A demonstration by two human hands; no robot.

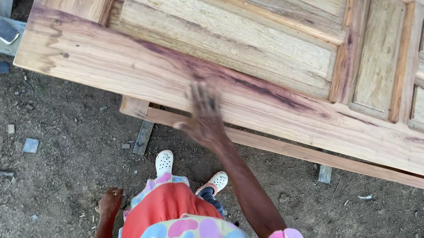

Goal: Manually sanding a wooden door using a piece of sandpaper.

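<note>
A large panelled wooden door (248, 62) lies flat on a raised support in front of me. My right hand (204, 115) is spread flat on the door's near edge rail, fingers apart, blurred by motion, with nothing in it. My left hand (109, 201) hangs by my side over the dirt ground, fingers curled into a loose fist, holding nothing that I can see. My feet in white perforated shoes (164, 162) stand just short of the door's edge.
A long timber batten (299, 153) runs under the door's near edge. Dirt ground (46, 194) with small scraps and stones spreads to the left. A grey plank with a dark flat object (4, 31) lies at the top left.
</note>
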